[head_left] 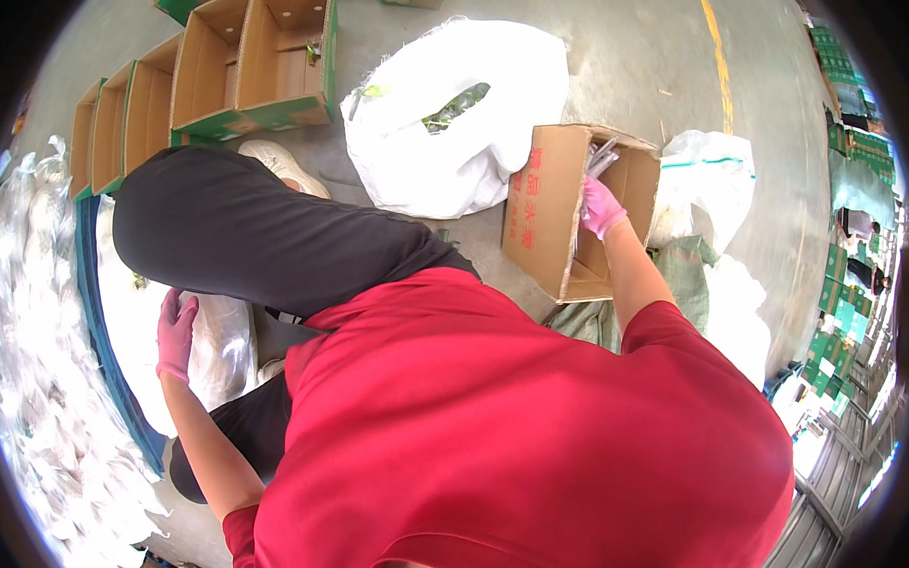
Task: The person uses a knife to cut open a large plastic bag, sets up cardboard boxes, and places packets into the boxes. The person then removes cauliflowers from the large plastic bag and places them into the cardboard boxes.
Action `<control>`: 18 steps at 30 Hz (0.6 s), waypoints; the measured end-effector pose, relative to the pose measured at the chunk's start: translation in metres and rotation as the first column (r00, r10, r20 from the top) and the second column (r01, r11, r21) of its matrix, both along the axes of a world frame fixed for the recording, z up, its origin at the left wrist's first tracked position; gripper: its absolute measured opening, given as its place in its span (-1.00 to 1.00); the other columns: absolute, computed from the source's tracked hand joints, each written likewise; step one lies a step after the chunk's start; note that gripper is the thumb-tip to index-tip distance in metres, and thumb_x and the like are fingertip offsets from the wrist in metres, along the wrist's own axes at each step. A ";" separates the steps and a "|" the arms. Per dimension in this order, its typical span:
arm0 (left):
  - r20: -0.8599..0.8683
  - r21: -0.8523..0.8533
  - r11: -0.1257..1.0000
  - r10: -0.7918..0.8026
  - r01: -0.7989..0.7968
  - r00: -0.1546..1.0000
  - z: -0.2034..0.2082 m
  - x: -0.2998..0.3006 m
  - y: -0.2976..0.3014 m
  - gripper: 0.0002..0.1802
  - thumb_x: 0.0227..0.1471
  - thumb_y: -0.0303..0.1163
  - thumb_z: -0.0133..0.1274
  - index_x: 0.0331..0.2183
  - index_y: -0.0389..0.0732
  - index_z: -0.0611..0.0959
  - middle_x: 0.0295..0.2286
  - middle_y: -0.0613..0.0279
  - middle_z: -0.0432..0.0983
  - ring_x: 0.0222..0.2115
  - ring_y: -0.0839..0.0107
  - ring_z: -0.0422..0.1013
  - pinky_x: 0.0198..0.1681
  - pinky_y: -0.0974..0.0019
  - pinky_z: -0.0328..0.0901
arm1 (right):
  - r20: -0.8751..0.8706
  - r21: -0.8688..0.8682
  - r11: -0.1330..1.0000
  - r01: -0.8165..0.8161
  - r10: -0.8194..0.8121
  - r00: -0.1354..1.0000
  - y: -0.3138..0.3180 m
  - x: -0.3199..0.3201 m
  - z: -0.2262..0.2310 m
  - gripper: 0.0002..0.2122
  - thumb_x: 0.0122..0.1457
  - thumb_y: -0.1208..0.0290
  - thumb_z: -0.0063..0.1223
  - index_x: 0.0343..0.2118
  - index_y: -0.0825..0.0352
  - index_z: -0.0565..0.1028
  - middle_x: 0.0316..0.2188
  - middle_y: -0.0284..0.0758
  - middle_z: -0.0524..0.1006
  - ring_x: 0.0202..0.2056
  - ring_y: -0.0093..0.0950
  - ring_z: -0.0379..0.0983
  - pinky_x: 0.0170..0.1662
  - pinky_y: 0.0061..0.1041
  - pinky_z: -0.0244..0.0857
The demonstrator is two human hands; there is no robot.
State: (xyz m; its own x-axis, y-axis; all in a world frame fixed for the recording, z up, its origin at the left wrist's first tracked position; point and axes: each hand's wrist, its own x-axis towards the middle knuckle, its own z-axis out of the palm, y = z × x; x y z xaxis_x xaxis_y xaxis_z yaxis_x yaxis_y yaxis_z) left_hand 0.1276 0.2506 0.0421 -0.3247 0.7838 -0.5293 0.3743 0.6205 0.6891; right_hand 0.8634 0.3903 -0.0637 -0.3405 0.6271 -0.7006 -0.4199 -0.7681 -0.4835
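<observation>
Open brown cardboard box [557, 202], red printing on its side, translucent plastic pieces [601, 157] bunched inside

There are two gloved hands [175, 334] [604, 207], one red-lettered carton [543, 202] and one yellow line [721, 61].

the grey floor [623, 50] carries open cartons [212, 65] toward its left edge, a white sack [522, 76] mid-floor, then a brown box [547, 202] nearer its right edge.

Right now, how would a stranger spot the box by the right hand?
From the red shirt, look up and right to the pink-gloved right hand. It reaches into a carton just right of the white sack. Unlike the green-sided boxes at upper left, the carton is brown with red printing.
</observation>
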 end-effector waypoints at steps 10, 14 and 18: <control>-0.189 0.107 0.994 0.028 -0.007 0.982 0.054 -0.032 -0.002 -0.49 0.21 -0.35 0.01 0.15 -0.32 0.39 0.10 0.11 0.37 0.13 0.32 0.26 0.18 0.34 0.14 | 0.322 -0.444 0.860 -0.253 0.417 0.850 -0.003 0.060 0.102 -0.63 0.17 0.15 0.17 -0.06 0.29 0.46 -0.61 -0.50 0.41 -0.61 -0.54 0.39 -0.51 -0.46 0.37; -0.227 0.356 0.933 0.150 -0.062 0.962 0.117 -0.015 0.028 -0.51 0.25 -0.36 -0.05 0.14 -0.38 0.38 0.10 0.07 0.37 0.12 0.34 0.27 0.21 0.34 0.13 | 0.168 -0.214 0.972 -0.096 0.133 0.977 0.002 0.074 0.187 -0.79 0.32 0.25 -0.07 -0.11 0.24 0.44 -0.68 -0.59 0.22 -0.67 -0.68 0.16 -0.51 -0.61 0.15; -0.200 0.642 0.764 0.086 0.065 0.976 0.189 0.042 0.070 -0.53 0.25 -0.41 -0.07 0.14 -0.39 0.38 0.11 0.08 0.36 0.14 0.34 0.26 0.22 0.30 0.13 | 0.074 0.137 0.961 -0.240 0.232 0.970 0.069 0.005 0.238 -0.77 0.32 0.22 -0.07 -0.08 0.22 0.36 -0.68 -0.59 0.17 -0.67 -0.71 0.06 -0.44 -0.61 0.10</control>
